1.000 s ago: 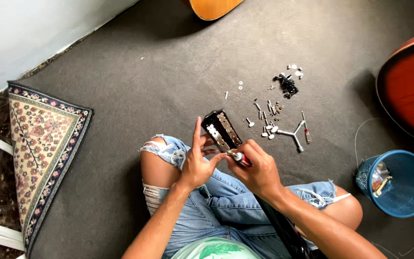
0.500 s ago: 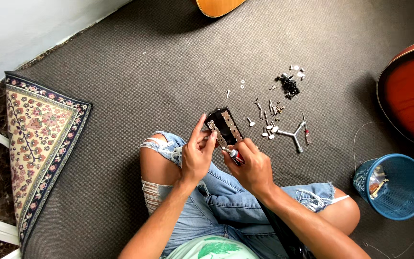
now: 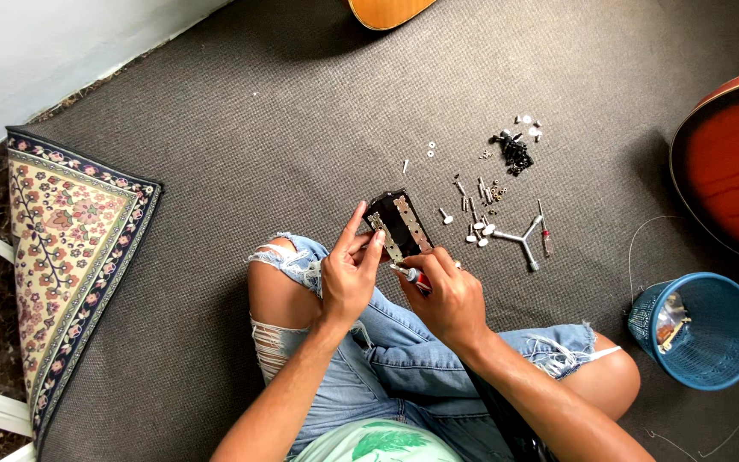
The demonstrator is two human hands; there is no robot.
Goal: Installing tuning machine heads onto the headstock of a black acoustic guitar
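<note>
My left hand [image 3: 348,272] grips a black guitar headstock [image 3: 400,224] with two silver tuner plates, holding it over my knee with the index finger along its left edge. My right hand [image 3: 445,298] is closed around a small red-handled screwdriver [image 3: 412,275], its tip against the lower end of the headstock. The guitar neck [image 3: 506,423] runs down under my right forearm, mostly hidden. Loose screws and tuner pegs [image 3: 479,205] lie scattered on the grey carpet [image 3: 284,128] just beyond my hands.
A silver three-way wrench [image 3: 519,238] and a thin screwdriver [image 3: 545,231] lie by the parts, with a pile of black pieces [image 3: 517,154] farther out. A blue bin [image 3: 699,329], a red guitar body [image 3: 729,162], an orange guitar body [image 3: 387,10] and a patterned rug [image 3: 70,257] surround the spot.
Both hands stay on the headstock; the view has shifted slightly, and my left index finger has stretched up along the headstock's edge.
</note>
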